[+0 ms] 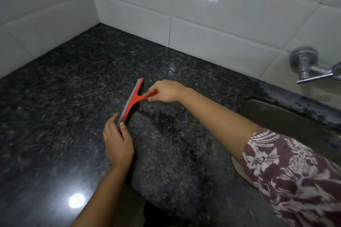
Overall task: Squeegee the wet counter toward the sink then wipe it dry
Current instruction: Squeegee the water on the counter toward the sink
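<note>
Here squeegee (pixel 131 100): right hand (pixel 167 91) pinching handle, left hand (pixel 118 142) gripping blade end.

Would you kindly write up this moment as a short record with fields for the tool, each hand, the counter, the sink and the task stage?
tool: red squeegee, blade edge down on the counter
right hand: pinching the squeegee's handle
left hand: fingers on the near end of the blade
counter: dark speckled stone, water patches between the squeegee and the sink
sink: steel, to the right, below a wall tap
cloth: none in view
stage: squeegeeing; wiping dry not yet begun
</note>
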